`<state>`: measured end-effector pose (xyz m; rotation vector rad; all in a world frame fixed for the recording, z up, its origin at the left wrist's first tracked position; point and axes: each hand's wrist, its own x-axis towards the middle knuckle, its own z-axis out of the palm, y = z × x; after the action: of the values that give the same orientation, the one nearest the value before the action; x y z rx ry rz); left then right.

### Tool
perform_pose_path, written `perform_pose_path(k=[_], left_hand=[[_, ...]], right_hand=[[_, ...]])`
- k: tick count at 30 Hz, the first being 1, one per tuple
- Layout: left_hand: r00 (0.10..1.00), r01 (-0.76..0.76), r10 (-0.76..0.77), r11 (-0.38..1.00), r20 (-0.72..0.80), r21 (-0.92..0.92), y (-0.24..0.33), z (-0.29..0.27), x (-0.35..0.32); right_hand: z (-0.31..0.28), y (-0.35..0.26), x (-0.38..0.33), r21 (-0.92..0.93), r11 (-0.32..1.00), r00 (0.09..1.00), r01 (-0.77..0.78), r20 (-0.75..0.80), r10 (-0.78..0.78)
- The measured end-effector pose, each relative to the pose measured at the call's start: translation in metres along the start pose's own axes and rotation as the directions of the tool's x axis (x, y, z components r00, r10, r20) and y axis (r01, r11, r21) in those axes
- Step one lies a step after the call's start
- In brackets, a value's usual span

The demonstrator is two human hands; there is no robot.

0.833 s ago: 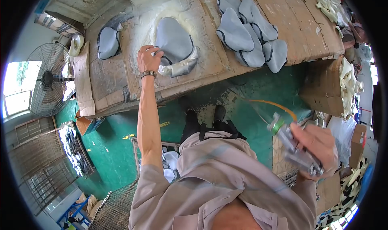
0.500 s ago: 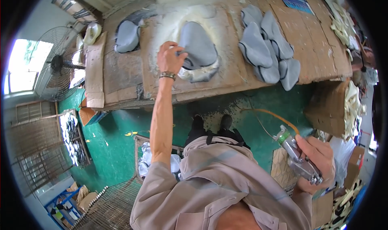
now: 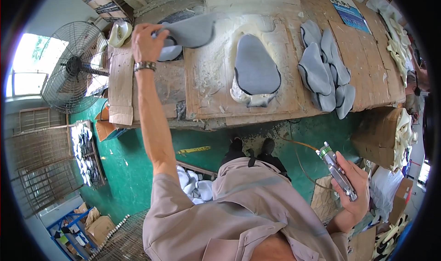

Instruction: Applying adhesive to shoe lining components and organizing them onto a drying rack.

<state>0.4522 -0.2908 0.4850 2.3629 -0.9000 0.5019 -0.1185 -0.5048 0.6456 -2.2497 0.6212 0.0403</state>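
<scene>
At the left of the worktable my left hand (image 3: 148,44) is closed on the edge of a grey bicycle saddle cover (image 3: 192,30). That cover is slightly blurred and hangs over another grey cover (image 3: 170,53), hiding part of it. In the middle of the table a similar dark-edged grey cover (image 3: 256,66) rests on a pale, crusted form (image 3: 250,98). My right hand (image 3: 356,187) grips a metal spray gun (image 3: 337,171) with a green ring, low on my right and away from the table. An orange-brown hose (image 3: 301,143) runs from the gun.
Several grey covers (image 3: 317,70) lie piled on the table's right side. A caged fan (image 3: 76,67) stands at its left end. A cardboard box (image 3: 376,134) with pale pieces is at right. Below the table, a rack (image 3: 195,185) holds more grey pieces.
My left hand has carried a grey saddle cover leftward from the middle of the table; another cover now shows there. The spray gun stays in my right hand, slightly turned. The view has shifted.
</scene>
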Motion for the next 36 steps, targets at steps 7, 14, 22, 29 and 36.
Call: perform_pose_path(k=[7,14,22,29,36], left_hand=[[0.991,0.085,-0.068,0.986,-0.112,0.146,-0.125,0.021,0.065],[0.961,-0.008,0.05,0.988,-0.272,0.153,-0.131,0.075,0.064],[0.978,0.048,-0.108,0.947,0.176,0.317,-0.153,0.175,-0.052],[0.955,0.255,-0.27,0.959,0.121,0.122,-0.153,0.193,-0.091],[0.976,0.213,-0.211,0.976,0.045,-0.043,-0.148,0.193,-0.125]], right_hand=[[0.047,-0.018,0.039,-0.036,0.999,1.0,0.017,-0.015,-0.018],[0.075,-0.04,0.06,-0.021,0.996,0.996,-0.087,-0.019,0.086],[0.079,-0.055,0.059,-0.001,0.985,0.985,-0.172,-0.03,0.172],[0.075,-0.064,0.053,-0.047,0.991,0.99,-0.123,-0.071,0.12],[0.048,-0.075,0.043,-0.112,0.991,0.989,-0.076,-0.137,0.061]])
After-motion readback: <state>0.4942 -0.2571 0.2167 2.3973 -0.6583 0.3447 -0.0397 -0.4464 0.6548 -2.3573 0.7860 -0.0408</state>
